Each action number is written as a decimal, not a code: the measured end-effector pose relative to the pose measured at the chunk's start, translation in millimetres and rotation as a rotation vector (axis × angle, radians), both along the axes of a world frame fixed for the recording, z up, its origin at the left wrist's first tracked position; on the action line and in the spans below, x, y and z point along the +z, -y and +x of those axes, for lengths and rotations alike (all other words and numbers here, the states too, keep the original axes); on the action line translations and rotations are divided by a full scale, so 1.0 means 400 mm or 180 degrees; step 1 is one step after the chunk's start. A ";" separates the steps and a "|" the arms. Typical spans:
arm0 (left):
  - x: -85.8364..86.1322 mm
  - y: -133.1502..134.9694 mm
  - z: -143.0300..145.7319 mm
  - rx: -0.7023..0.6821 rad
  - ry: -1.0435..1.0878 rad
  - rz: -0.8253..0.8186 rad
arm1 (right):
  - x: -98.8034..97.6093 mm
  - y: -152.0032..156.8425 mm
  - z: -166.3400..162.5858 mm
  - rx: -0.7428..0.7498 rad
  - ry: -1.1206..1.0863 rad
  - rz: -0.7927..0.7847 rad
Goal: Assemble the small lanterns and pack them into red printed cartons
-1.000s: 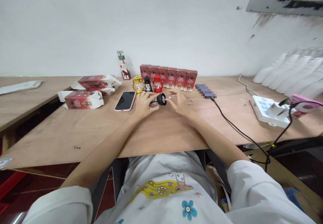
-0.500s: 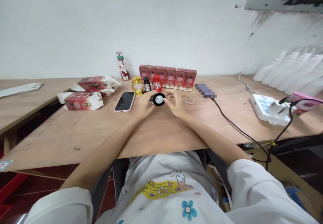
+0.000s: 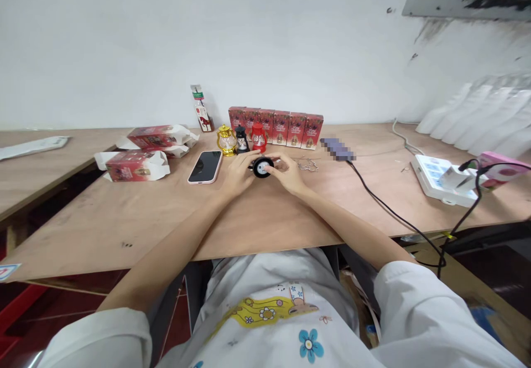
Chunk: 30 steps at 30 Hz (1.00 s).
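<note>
My left hand [image 3: 237, 173] is curled around a small black toy lantern [image 3: 261, 166] that lies on its side, its round base facing me. My right hand [image 3: 288, 173] presses against the lantern's base from the right, fingers bent on it. Just behind stand three small lanterns: a gold lantern [image 3: 226, 140], a black standing lantern [image 3: 241, 139] and a red lantern [image 3: 259, 137]. A row of red boxes [image 3: 277, 127] stands upright behind them near the wall. A phone in a pink case [image 3: 206, 166] lies face up to the left of my left hand.
Two opened red boxes [image 3: 136, 164] lie at the left on the wooden table [image 3: 124, 218]. A white power strip [image 3: 440, 180] with a plugged charger and black cables sits at the right, beside a pink object [image 3: 504, 169]. Small wire pieces [image 3: 307, 164] lie right of my hands.
The black lantern was turned so its base faces me. My right hand came in from the right and closed on the base.
</note>
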<state>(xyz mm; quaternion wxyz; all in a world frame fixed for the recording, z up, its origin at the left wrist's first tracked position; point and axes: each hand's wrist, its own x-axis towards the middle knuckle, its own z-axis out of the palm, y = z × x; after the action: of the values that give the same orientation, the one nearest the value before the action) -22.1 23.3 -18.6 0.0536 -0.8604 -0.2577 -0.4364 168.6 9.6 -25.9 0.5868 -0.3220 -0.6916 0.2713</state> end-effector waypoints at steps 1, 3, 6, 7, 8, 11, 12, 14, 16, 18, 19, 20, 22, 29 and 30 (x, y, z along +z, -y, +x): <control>0.000 0.000 0.000 0.0017 -0.0007 0.0043 | -0.001 -0.001 0.000 0.0011 -0.0020 0.0008; -0.001 0.001 0.000 0.0055 -0.0021 0.0120 | -0.004 -0.004 -0.001 0.0021 -0.0059 0.0049; -0.002 0.000 -0.001 0.0137 -0.0061 0.0211 | -0.006 -0.005 -0.002 0.0002 -0.0090 0.0068; -0.002 -0.001 -0.001 0.0161 -0.0079 0.0235 | -0.006 -0.004 -0.003 -0.0013 -0.0086 0.0056; -0.002 -0.001 -0.002 0.0180 -0.0088 0.0258 | -0.006 -0.004 -0.003 -0.0026 -0.0088 0.0050; -0.002 -0.002 -0.002 0.0183 -0.0110 0.0337 | -0.009 -0.003 -0.005 -0.0061 -0.0128 0.0082; -0.002 -0.002 -0.001 0.0171 -0.0128 0.0379 | -0.010 -0.004 -0.005 -0.0072 -0.0152 0.0097; -0.002 -0.001 0.000 0.0149 -0.0166 0.0476 | -0.013 -0.006 -0.005 -0.0069 -0.0200 0.0127; -0.003 -0.001 0.000 0.0163 -0.0177 0.0532 | -0.015 -0.009 -0.004 -0.0027 -0.0247 0.0163; -0.003 0.000 0.000 0.0208 -0.0173 0.0505 | -0.016 -0.011 -0.004 -0.0010 -0.0264 0.0182; -0.003 0.000 0.000 0.0228 -0.0180 0.0475 | -0.016 -0.011 -0.004 -0.0029 -0.0255 0.0175; -0.003 0.000 -0.001 0.0245 -0.0191 0.0447 | -0.016 -0.010 -0.004 -0.0054 -0.0239 0.0168; -0.002 0.001 -0.002 0.0267 -0.0215 0.0416 | -0.014 -0.007 -0.006 -0.0087 -0.0199 0.0162; 0.002 0.001 0.001 0.0410 -0.0491 0.0269 | 0.002 0.000 0.002 -0.0251 0.0312 0.0161; 0.002 0.002 0.002 0.0454 -0.0523 0.0246 | 0.009 -0.004 0.011 -0.0310 0.0471 0.0260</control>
<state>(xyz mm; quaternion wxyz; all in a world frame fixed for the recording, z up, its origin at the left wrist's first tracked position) -21.4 22.7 -17.8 0.1386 -0.8701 -0.2960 -0.3690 173.1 11.1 -22.4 0.5593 -0.3502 -0.7271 0.1895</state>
